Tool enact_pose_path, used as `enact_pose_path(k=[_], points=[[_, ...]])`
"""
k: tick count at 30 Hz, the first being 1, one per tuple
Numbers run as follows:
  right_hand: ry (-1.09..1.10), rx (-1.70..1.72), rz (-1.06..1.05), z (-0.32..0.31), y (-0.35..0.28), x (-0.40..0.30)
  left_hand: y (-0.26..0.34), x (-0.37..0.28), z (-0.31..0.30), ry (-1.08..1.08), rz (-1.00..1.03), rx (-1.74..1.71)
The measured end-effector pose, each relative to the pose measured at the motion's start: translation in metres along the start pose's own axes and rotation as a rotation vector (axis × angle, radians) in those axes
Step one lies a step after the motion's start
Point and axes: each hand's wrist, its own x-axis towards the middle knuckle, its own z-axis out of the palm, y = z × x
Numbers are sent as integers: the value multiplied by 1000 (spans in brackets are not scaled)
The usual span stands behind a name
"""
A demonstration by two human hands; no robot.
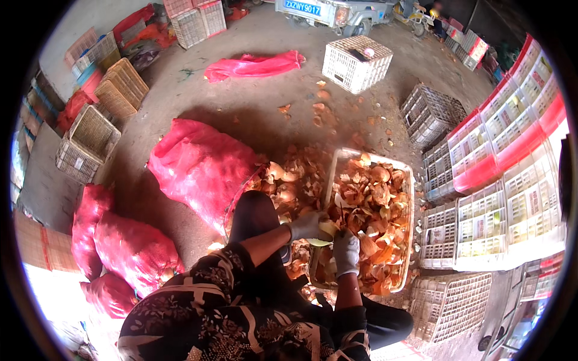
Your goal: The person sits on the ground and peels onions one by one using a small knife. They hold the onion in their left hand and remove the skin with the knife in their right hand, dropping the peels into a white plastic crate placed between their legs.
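Note:
My left hand, in a pale work glove, grips a partly peeled onion. Close against it, my right hand is gloved too and closed around a slim dark tool, likely a knife, whose shape is hard to make out. A pale green strip of onion layer hangs just under the onion. Both hands are over the near left part of a plastic crate heaped with onion skins. To its left, onions and loose skins spill from the mouth of a red mesh sack.
More filled red sacks lie at left. Stacked white crates line the right side. Ahead are an upturned white crate with small items on top, a flat red sack and a parked cargo vehicle. Empty crates stand far left.

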Motion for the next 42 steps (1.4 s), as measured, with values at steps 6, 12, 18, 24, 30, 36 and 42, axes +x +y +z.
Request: enact_pose_path(k=[6,12,18,24,30,36,42], points=[[18,-458,-251,57,51,26,-31,-3,7,19,75,-267],[61,477,267,28,29,25,-36,-5,4,34,-111,-618],[13,880,210,0,0,-25,-18,4,7,4,17,-696],[-94,1076,366,5,-4,-22,11,-3,0,82,-212,-540],[91,196,14,15,-18,-19,-2,-1,13,205,-191,-500],[-49,24,137,13,-24,-17,6,-3,21,308,-115,-520],[61,194,69,15,-18,-11,-18,7,28,302,-111,-518]])
